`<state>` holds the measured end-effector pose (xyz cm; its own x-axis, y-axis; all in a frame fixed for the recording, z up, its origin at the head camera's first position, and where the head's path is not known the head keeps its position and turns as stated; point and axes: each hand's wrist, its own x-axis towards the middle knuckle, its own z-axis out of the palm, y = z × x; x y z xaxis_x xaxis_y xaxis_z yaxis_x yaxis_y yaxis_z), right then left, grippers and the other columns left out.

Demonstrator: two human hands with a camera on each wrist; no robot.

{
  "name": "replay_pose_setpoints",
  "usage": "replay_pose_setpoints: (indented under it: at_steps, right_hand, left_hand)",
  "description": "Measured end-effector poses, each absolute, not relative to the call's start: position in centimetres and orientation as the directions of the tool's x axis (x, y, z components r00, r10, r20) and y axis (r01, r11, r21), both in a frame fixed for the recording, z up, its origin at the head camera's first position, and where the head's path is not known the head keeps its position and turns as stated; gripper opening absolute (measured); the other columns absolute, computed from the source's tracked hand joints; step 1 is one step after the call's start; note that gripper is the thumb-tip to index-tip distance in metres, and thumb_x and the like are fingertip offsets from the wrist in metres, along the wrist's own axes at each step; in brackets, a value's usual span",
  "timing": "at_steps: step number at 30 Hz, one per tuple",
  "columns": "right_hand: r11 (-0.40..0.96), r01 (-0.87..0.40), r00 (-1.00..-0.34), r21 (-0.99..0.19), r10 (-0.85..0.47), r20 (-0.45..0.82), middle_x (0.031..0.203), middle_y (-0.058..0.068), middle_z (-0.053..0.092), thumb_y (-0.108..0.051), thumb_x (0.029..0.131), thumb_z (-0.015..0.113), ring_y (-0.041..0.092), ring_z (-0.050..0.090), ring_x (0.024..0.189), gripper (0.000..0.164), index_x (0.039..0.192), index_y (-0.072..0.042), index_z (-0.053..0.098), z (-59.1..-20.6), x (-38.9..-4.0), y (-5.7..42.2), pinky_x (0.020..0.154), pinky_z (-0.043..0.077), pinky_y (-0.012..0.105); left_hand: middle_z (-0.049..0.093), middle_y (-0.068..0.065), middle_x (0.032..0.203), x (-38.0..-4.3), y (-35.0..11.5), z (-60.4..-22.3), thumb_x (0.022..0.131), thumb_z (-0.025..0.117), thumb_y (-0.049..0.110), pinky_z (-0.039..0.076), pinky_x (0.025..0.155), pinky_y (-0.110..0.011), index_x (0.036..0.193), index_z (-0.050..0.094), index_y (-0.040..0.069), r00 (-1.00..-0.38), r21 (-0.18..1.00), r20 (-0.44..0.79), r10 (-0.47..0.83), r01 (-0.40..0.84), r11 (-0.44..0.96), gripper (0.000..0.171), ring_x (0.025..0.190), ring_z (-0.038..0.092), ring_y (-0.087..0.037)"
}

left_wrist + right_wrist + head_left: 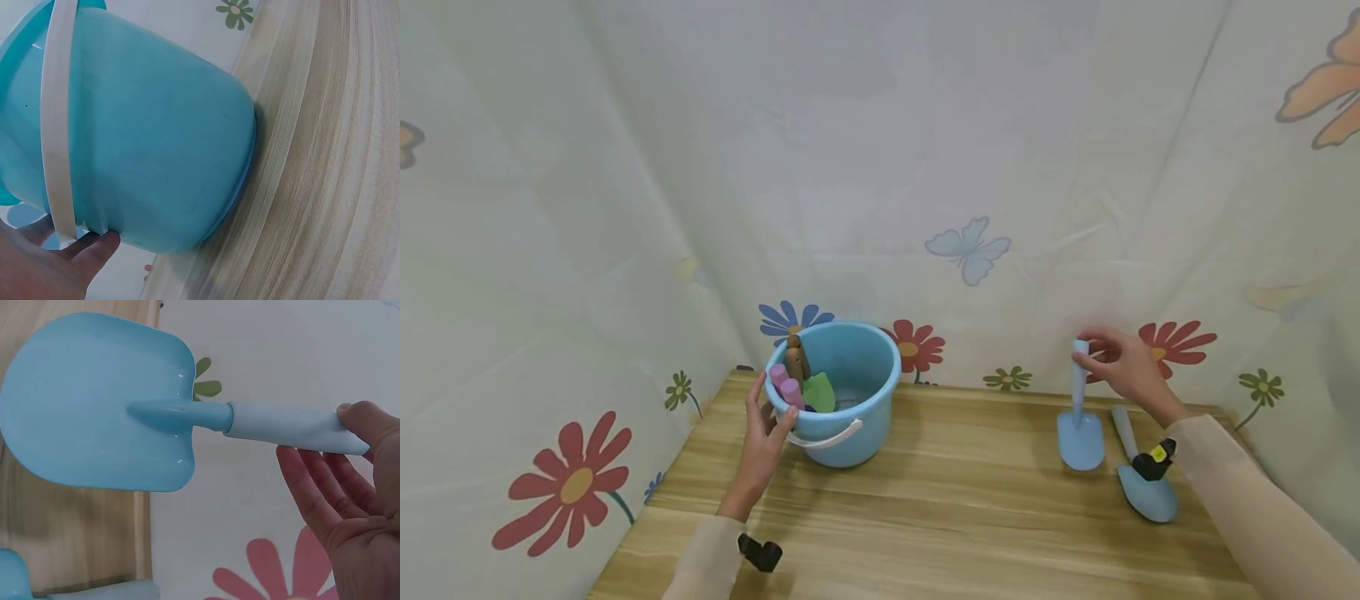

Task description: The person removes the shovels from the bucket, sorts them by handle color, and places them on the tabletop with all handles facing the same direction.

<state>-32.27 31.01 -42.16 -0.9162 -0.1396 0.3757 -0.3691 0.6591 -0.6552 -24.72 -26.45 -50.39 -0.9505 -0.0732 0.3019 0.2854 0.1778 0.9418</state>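
Observation:
Upright by its pale handle, a light blue toy shovel (1080,440) is pinched between the thumb and fingers of my right hand (1123,371). Its broad blade points down, and fills much of the right wrist view. My left hand (765,442) grips the left side of a light blue bucket (850,437), near the rim and the end of its white handle (57,125). Inside the bucket lean two purple handles (785,385), brown wooden handles (796,365) and a green piece (820,393); their lower parts are hidden.
A second blue shovel (1150,496) with a pale handle lies on the wooden table (955,500), below my right forearm. Behind the table hangs a white curtain (850,167) printed with flowers and butterflies. Black cameras sit at both wrists.

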Motion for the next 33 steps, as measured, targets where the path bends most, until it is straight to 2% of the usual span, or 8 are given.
replay_pose_setpoints:
  at_steps: [5, 10, 16, 21, 26, 33]
  right_hand:
    - [0.666, -0.341, -0.931, -0.663, -0.140, 0.337, 0.106, 0.024, 0.071, -0.023, 0.094, 0.077, 0.036, 0.072, 0.090, 0.042, 0.127, -0.001, 0.066, -43.5, -32.3, 32.3, 0.068, 0.060, 0.026]
    - [0.645, -0.308, -0.947, -0.699, -0.134, 0.292, 0.109, 0.026, 0.069, -0.023, 0.095, 0.076, 0.038, 0.072, 0.091, 0.044, 0.129, 0.001, 0.064, -44.5, -32.2, 33.1, 0.067, 0.062, 0.035]
    - [0.634, -0.224, -0.974, -0.740, -0.123, 0.189, 0.112, 0.028, 0.067, -0.024, 0.097, 0.074, 0.042, 0.072, 0.092, 0.049, 0.135, 0.002, 0.059, -45.3, -32.1, 33.5, 0.072, 0.062, 0.044]
    - [0.625, -0.195, -0.981, -0.756, -0.120, 0.154, 0.112, 0.027, 0.067, -0.021, 0.097, 0.074, 0.043, 0.072, 0.091, 0.050, 0.138, 0.002, 0.057, -46.2, -32.1, 33.8, 0.073, 0.062, 0.045]
    - [0.629, -0.183, -0.983, -0.756, -0.110, 0.147, 0.119, 0.031, 0.064, -0.023, 0.097, 0.074, 0.044, 0.069, 0.098, 0.053, 0.140, 0.002, 0.057, -47.0, -32.3, 34.1, 0.073, 0.062, 0.045]
    - [0.613, -0.140, -0.990, -0.777, -0.093, 0.105, 0.121, 0.032, 0.061, -0.026, 0.097, 0.074, 0.040, 0.067, 0.098, 0.053, 0.138, 0.003, 0.057, -48.0, -32.7, 34.4, 0.074, 0.062, 0.046]
  left_hand:
    - [0.019, -0.010, 0.167, -24.6, -26.4, -50.2, 0.107, 0.055, 0.028, 0.033, 0.113, -0.065, 0.162, 0.008, 0.040, -0.952, 0.943, 0.296, -0.077, 0.278, 0.182, 0.074, 0.151, 0.026, -0.040]
    - [0.020, -0.012, 0.166, -24.6, -26.3, -50.2, 0.107, 0.055, 0.028, 0.034, 0.113, -0.063, 0.162, 0.008, 0.040, -0.953, 0.944, 0.295, -0.071, 0.279, 0.174, 0.074, 0.150, 0.028, -0.040]
    - [0.021, -0.014, 0.166, -24.6, -26.3, -50.3, 0.107, 0.055, 0.028, 0.034, 0.113, -0.063, 0.162, 0.007, 0.041, -0.954, 0.946, 0.292, -0.065, 0.278, 0.169, 0.074, 0.149, 0.028, -0.042]
    - [0.019, -0.013, 0.167, -24.5, -26.3, -50.3, 0.107, 0.055, 0.029, 0.034, 0.112, -0.065, 0.162, 0.007, 0.042, -0.956, 0.947, 0.286, -0.068, 0.270, 0.176, 0.074, 0.150, 0.026, -0.043]
    - [0.019, -0.012, 0.167, -24.7, -26.3, -50.2, 0.107, 0.054, 0.030, 0.033, 0.113, -0.066, 0.162, 0.007, 0.041, -0.954, 0.945, 0.291, -0.070, 0.275, 0.178, 0.073, 0.150, 0.026, -0.042]
    - [0.019, -0.013, 0.167, -24.7, -26.3, -50.3, 0.107, 0.055, 0.030, 0.031, 0.114, -0.065, 0.162, 0.007, 0.040, -0.955, 0.946, 0.287, -0.076, 0.270, 0.179, 0.074, 0.151, 0.024, -0.041]
